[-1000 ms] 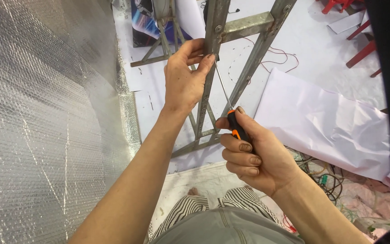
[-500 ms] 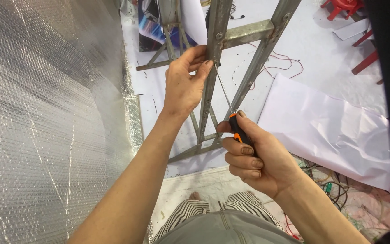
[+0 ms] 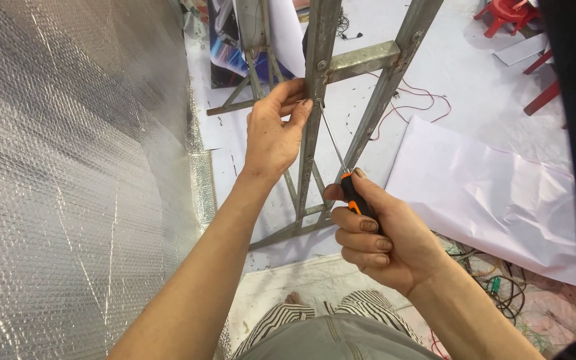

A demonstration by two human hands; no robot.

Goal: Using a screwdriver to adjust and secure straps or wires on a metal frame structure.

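Seen from above: since a second ago the view has edged closer, while both hands have kept their places, so the screw work looks ongoing. The left hand pinches one upright of a grey metal ladder frame, its grip pressed together right at a screw. The right hand, lower, has its grip wrapped tight around one orange-and-black screwdriver, the tip reaching up to that screw. One white sheet lies right of the grip; silver bubble foil hangs left.

Worker's dress, head view

Bare forearms, no sleeves or gloves; grey waistband; black-and-white striped trousers; bare toes.
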